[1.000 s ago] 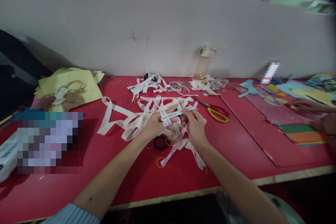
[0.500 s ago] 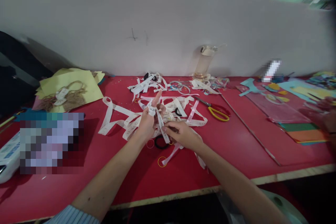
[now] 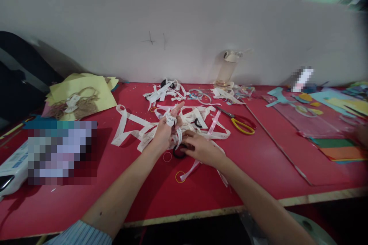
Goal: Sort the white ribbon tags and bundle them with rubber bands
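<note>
A printed ribbon [image 3: 171,120] is being kept wound on the raised left hand [image 3: 164,132], fingers up so it cannot slip. The right hand [image 3: 201,148] is being lowered, fingers closing on a black band [image 3: 178,152] on the table [image 3: 143,199].

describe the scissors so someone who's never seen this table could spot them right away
On the red table, look just right of the white ribbon pile, towards the clear bottle at the back wall. The scissors lie flat there, blades pointing left towards the ribbons. Their red and yellow handles set them apart from the pale strips nearby.
</note>
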The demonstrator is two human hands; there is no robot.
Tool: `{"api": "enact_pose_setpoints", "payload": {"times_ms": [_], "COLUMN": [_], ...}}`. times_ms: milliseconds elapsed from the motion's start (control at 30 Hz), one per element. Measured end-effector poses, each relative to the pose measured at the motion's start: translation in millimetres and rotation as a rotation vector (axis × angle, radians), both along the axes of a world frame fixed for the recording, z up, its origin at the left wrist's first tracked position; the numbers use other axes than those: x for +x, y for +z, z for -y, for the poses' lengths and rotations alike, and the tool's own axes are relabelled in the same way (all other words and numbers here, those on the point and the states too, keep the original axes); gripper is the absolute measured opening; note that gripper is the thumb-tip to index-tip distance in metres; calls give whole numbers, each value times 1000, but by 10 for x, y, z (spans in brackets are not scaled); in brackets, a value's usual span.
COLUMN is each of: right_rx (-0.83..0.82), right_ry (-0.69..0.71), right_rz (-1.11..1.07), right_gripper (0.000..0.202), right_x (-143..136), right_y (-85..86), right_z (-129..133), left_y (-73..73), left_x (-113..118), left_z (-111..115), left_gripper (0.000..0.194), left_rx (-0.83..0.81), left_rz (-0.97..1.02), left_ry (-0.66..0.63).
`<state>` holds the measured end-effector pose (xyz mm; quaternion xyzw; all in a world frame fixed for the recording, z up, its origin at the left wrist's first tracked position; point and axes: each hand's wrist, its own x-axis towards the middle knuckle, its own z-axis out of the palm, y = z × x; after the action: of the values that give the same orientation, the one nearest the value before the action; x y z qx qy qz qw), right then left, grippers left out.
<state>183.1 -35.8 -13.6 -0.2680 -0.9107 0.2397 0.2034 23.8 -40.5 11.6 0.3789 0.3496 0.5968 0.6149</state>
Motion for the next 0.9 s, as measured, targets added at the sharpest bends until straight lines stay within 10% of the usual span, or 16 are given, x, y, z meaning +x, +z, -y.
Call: {"api": "enact_pose_setpoints", "payload": {"times_ms": [900], "right_rx": [-149], "right_ry": [-145], "right_rz": [-368], "right_gripper": [17], "right_x": [18], "right_y": [77], "right_z": [11], "left_y": [-15], "left_x": [-15], "left_z": [15], "left_gripper": [49], "left_rx": [116], "left_rz": [-136], "left_ry": [-77]}}
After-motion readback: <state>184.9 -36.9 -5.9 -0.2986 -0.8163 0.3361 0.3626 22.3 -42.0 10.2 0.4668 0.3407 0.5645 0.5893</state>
